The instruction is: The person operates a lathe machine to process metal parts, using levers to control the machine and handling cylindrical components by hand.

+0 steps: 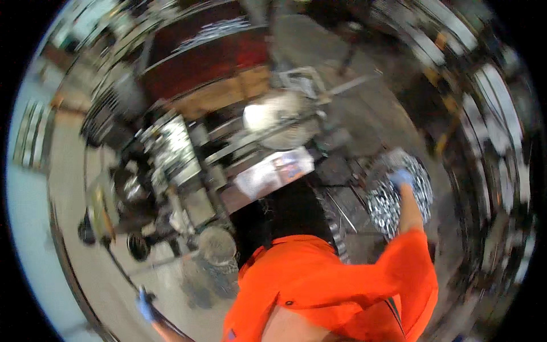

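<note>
My left hand (146, 306), in a blue glove, is at the lower left, closed round the end of a long dark lever (121, 268). The lever runs up to the machine (191, 199), a grey metal body with round knobs and a flat bright plate. On the right, my right hand (402, 178), also gloved in blue, reaches into a round container heaped with small shiny metal pieces (388, 210). Motion blur hides its fingers, so whether it grips a piece cannot be made out. Both arms are stretched wide apart.
A dark red bin (208, 62) with metal pieces inside stands beyond the machine. Nearer lies a whitish printed sheet or packet (273, 172). A round disc-like part (217, 245) juts from the machine's near side. Racks with long pale bars (501, 108) line the right.
</note>
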`<state>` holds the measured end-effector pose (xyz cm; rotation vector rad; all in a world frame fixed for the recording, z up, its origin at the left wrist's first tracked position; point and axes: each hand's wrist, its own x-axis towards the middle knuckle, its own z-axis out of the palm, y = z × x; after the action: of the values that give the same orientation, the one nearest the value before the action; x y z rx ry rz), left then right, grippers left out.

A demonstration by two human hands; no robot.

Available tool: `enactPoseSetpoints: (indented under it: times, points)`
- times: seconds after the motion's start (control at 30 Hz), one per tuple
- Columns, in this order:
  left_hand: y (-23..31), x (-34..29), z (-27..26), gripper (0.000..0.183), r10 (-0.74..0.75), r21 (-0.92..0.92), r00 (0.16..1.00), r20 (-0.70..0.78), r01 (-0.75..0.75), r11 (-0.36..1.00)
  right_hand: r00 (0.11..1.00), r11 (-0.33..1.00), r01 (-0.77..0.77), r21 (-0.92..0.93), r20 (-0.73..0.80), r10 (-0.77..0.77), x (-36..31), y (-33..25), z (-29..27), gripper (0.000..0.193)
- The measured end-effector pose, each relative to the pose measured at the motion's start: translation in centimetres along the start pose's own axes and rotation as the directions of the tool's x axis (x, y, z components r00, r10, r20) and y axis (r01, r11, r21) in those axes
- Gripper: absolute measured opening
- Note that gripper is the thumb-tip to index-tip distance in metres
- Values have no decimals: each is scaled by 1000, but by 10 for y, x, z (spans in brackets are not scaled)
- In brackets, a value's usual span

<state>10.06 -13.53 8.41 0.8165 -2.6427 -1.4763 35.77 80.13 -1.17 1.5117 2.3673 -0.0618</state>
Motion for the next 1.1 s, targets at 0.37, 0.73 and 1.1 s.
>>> enactPoseSetpoints:
  times: [0.37,0.73,1.1]
  points:
    - [-3,-12,2,38,-43,-131,999,-16,40,991,998,997,59,-58,9,-59,18,-2,-5,54]
    - [3,-15,7,36,14,-233,1000,-11,-17,972,555,342,829,442,-582,-594,-109,-235,-123,24]
    - [13,-22,8,31,40,-168,999,-33,-45,985,-346,-300,929,-216,-225,-911,-324,-546,-220,32]
